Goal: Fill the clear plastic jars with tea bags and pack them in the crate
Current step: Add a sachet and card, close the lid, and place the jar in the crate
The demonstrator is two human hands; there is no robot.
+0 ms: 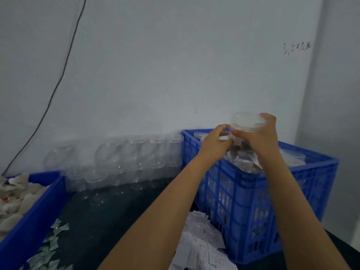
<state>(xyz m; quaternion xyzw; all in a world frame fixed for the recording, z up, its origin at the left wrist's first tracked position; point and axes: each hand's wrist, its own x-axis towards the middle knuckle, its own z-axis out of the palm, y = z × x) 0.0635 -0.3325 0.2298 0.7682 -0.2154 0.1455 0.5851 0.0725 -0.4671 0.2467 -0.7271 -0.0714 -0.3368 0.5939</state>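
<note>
Jar (245, 133) gripped between both hands, above crate (253, 191)

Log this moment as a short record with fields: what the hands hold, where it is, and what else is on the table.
held item: filled jar with lid on
right hand: grips the jar near its top
left hand: pinches a small white slip beside the jar
position: over the blue crate, which already holds lidded jars
empty jars: rows along the wall
tea bags: piled in a blue bin at left
paper slips: heap beside the crate
</note>
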